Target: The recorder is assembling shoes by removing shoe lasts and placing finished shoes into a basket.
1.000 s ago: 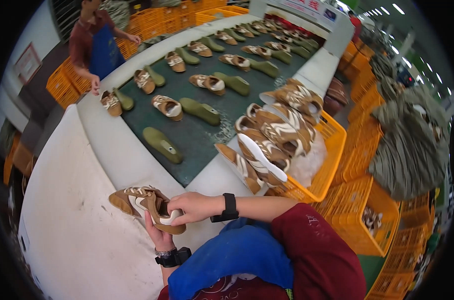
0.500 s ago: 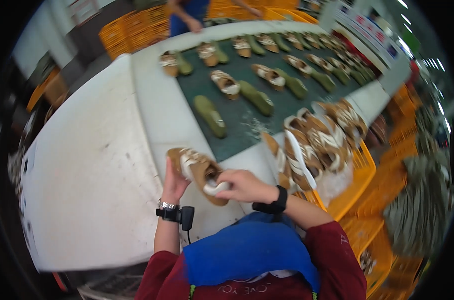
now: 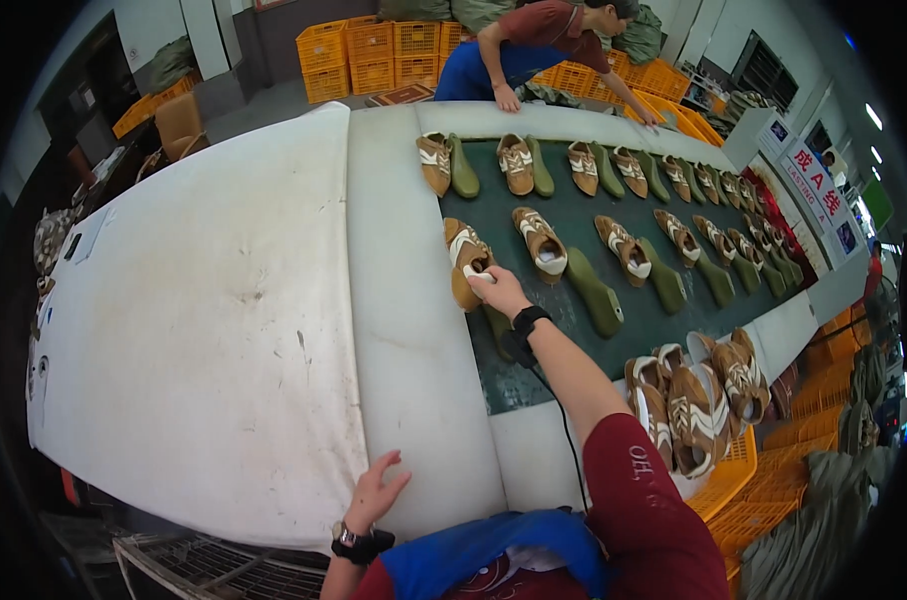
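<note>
"Gripping what, that right hand [image 3: 501, 290]?"

"A brown-and-white shoe [image 3: 468, 250], by the heel; the left hand [image 3: 376, 492] is empty, fingers spread."

"What's around?"

"1 green last [image 3: 496, 330] beside the shoe, rows of shoes [image 3: 542, 243] and lasts [image 3: 596, 292] beyond, heaped shoes [image 3: 696, 410] off to the right."

"Anything hidden?"

"The green last, partly, behind hand and shoe; contact beneath the shoe I can't judge."

"Where's the shoe?"

"Left of the right hand's fingers, toe away, at the dark green surface's [image 3: 519, 388] left edge."

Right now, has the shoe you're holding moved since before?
Yes: the brown shoe in the right hand has moved forward, from over the white ledge to the left edge of the green belt.
</note>
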Motion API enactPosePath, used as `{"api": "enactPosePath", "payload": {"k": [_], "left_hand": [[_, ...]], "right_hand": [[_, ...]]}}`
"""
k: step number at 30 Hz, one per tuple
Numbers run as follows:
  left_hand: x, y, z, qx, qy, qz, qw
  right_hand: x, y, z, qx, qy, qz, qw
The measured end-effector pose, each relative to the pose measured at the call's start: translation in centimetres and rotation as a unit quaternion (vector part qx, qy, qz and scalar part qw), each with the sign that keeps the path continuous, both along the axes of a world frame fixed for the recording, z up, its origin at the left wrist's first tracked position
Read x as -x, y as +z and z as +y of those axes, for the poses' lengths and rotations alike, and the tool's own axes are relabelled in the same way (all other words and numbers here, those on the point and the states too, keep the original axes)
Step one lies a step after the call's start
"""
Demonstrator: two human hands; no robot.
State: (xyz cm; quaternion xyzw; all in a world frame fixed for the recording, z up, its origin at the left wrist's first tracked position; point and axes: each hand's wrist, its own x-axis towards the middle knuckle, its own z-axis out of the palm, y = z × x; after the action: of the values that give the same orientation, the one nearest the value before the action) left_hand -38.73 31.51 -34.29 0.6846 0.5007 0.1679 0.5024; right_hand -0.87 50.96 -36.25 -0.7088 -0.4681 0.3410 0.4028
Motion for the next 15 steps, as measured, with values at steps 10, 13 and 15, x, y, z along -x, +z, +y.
{"api": "enactPosePath", "payload": {"k": [10, 13, 15], "left_hand": [[-4.1, 1.8, 1.4, -0.003, -0.009, -0.019, 1.0], [-4.5, 1.2, 1.5, -0.012, -0.026, -0.059, 0.998], [-6.2, 2.2, 1.7, -0.045, -0.099, -0.046, 0.993]], "right_hand": [[2.0, -0.1, 2.7, -0.006, -0.017, -0.198, 0.98], [1.6, 3.4, -0.9, -0.02, 0.082, -0.215, 0.973], [0.0, 7.5, -4.9, -0.017, 0.136, -0.246, 0.96]]}}
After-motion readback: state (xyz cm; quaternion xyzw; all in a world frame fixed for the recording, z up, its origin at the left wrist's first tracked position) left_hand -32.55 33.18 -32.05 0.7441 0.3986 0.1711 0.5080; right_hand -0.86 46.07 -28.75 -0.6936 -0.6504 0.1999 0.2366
